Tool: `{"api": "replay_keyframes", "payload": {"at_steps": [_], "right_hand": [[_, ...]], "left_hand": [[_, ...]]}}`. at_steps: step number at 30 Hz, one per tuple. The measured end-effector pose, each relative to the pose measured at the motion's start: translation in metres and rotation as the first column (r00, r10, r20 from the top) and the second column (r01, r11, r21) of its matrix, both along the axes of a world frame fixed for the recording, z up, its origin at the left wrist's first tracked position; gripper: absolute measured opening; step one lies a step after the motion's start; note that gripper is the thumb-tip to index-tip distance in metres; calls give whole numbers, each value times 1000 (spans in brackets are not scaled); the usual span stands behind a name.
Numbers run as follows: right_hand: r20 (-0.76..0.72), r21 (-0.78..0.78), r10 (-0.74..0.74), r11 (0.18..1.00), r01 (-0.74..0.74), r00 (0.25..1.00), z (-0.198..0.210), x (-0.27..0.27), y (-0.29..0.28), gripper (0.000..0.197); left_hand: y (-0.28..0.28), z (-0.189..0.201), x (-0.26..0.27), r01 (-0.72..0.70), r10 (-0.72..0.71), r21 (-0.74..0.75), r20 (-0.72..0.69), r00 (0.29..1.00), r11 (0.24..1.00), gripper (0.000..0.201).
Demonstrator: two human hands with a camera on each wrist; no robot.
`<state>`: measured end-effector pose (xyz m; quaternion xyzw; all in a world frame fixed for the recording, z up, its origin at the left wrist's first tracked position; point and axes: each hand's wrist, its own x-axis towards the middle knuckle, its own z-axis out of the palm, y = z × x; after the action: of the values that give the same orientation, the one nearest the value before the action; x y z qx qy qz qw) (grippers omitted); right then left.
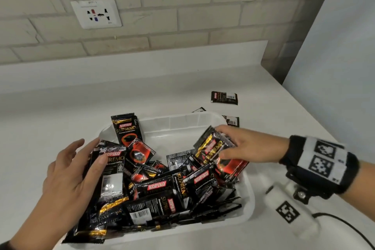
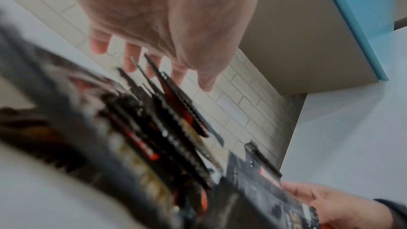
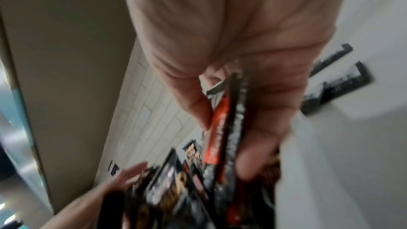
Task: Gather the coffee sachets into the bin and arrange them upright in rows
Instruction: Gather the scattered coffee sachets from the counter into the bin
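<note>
though done gathering most sachets (image 1: pixel 160 186) into the bin (image 1: pixel 182 126), far from rows: loose heap, just one upright by the far-left wall. pinching a small stack (image 1: pixel 215 148) with right hand (image 1: pixel 249 146) fingers (image 1: pixel 227 130); bracing a leaning few with spread left hand (image 1: pixel 67 174) fingers. leaves three strays (image 1: pixel 224 98) on the bench (image 1: pixel 60 117).

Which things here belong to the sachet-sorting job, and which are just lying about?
Part of the job: clear bin; heaped sachets inside it; bundle gripped by the right hand; stack against the left hand; loose sachets on the counter behind the bin.
Lying about: wall socket; white tagged device.
</note>
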<state>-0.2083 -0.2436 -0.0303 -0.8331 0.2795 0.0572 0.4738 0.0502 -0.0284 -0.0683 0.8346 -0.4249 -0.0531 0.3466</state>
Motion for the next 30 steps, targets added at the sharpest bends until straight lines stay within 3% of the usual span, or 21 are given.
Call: {"api": "replay_keyframes", "payload": {"at_steps": [2,4,7,10,13,16,19,22,24,26,30], "right_hand": [[-91,-110,56,992,-66,994,-4,3,6,57],[-138,-231,123,961,-153,983,-6,6,11,58],[-226,-364,194,892,-267,955,-6,9,20,59],[-429,-553,169,727,-406,887,-8,10,27,57],[-517,-512,188,714,-478,835,-13,9,30,58],[-457,-487,160,778,-397,875,-3,5,21,58],[-271,-494,4,858,-142,963,13,2,-6,54],[-87,-471,-179,874,118,980,19,2,-45,41],[-120,-497,-250,853,160,961,13,5,-72,35],[-245,-514,-274,850,115,930,3,10,-92,33],[-449,-520,-276,854,3,849,-19,31,-108,54]], "left_hand": [[4,-2,3,1,-1,-33,-2,1000,999,52],[8,-10,11,4,-5,-62,-20,1000,998,38],[14,-26,25,0,-6,-93,-58,998,996,43],[14,-35,31,13,-22,-119,-74,997,993,47],[10,-35,31,22,-27,-108,-46,999,994,43],[5,-34,30,35,-37,-83,-30,999,996,41],[2,-35,30,55,-60,-82,-51,997,995,43],[-1,-39,35,63,-70,-118,-60,996,991,46],[-4,-43,41,61,-68,-141,-46,997,988,46],[-6,-47,46,58,-62,-158,-20,998,986,45],[-8,-51,57,72,-77,-186,-19,997,980,47]]}}
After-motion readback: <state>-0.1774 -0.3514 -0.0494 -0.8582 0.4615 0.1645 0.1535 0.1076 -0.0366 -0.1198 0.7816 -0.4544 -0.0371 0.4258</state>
